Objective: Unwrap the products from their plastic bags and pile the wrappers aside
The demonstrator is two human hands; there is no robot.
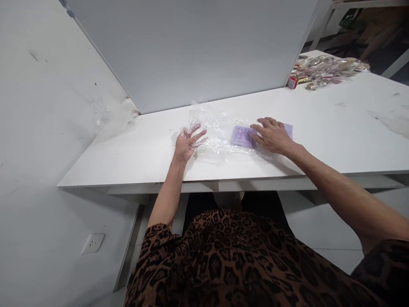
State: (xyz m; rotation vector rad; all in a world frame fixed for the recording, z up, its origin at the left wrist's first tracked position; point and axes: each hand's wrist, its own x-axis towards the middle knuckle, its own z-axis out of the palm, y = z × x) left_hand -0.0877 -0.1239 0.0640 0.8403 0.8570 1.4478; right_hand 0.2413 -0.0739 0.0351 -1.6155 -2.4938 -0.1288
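Purple packet [242,136] amid clear film [217,130]

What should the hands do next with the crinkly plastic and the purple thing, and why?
Maybe the left hand should gently spread the clear plastic a little flatter. Its fingers are spread at the plastic's left end, the plastic looks wrinkled, and the right hand is over the purple packet. I can't tell whether the packet is inside the plastic.

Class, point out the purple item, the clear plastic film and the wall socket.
Purple item [242,136], head view: its uncovered left part.
Clear plastic film [217,127], head view: its crinkled middle.
Wall socket [93,243], head view: its plate's middle.
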